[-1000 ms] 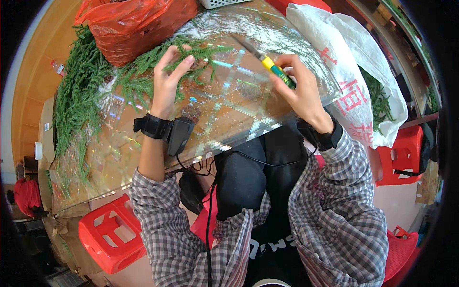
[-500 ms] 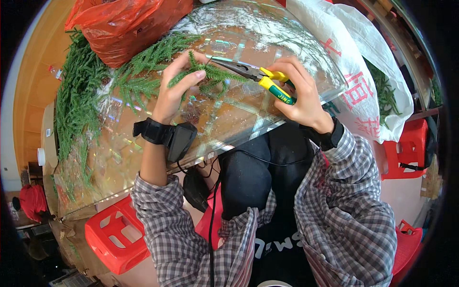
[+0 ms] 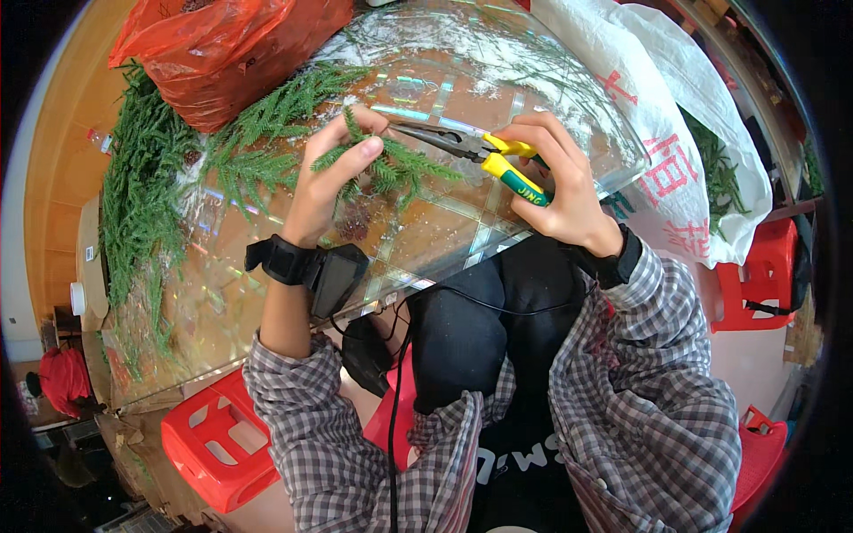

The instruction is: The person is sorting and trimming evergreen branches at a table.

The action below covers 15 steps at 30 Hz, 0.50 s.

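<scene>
Over the table, my left hand (image 3: 333, 173) pinches a green artificial pine sprig (image 3: 402, 167) between thumb and fingers. My right hand (image 3: 564, 182) is wrapped round the yellow and green handles of long-nose pliers (image 3: 458, 142). The dark jaws point left, and their tip meets the sprig's upper end beside my left fingertips. Whether the jaws clamp a stem there is too small to tell. Each wrist wears a black strap, the left one with a dark box (image 3: 338, 280) on it.
Many pine garlands (image 3: 147, 186) lie along the table's left side, by a red plastic bag (image 3: 231, 58). White powder covers the far part of the table (image 3: 435, 213). A white woven sack (image 3: 653, 133) with greenery stands at the right. Red stools (image 3: 222, 440) flank me.
The pliers and both hands have shifted slightly downward. The pliers' handles look a little wider apart than before. The sprig stays in my left hand.
</scene>
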Motion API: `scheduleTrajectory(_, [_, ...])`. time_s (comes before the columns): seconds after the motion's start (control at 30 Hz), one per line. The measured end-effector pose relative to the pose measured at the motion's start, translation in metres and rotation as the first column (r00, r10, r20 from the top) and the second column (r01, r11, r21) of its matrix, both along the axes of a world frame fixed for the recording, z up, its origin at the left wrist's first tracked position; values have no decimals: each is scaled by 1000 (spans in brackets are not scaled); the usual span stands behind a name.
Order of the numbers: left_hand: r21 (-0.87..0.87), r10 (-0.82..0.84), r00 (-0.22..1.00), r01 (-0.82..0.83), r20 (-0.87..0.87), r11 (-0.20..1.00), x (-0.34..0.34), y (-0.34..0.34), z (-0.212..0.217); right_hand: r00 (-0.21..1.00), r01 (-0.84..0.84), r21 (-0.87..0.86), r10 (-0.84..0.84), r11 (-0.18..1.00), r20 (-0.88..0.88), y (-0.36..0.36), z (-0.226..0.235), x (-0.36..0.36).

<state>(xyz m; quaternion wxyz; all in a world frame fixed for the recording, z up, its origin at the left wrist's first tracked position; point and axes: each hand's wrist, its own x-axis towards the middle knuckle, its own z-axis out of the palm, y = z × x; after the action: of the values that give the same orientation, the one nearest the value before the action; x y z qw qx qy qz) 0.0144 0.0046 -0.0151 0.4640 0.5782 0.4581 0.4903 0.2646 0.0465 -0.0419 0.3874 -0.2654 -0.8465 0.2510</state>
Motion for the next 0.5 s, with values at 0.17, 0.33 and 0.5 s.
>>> scheduleTrajectory(0.17, [21, -16, 1000, 16, 11, 1000, 2, 3, 3, 1000, -22, 12, 22, 1000, -5, 2, 1, 2])
scheduleTrajectory(0.33, [-6, -16, 997, 15, -71, 1000, 3, 2, 7, 1000, -13, 2, 13, 1000, -21, 3, 2, 0])
scheduleTrajectory(0.5, [27, -55, 998, 56, -43, 998, 3, 5, 2, 999, 7, 48, -8, 999, 30, 4, 0, 2])
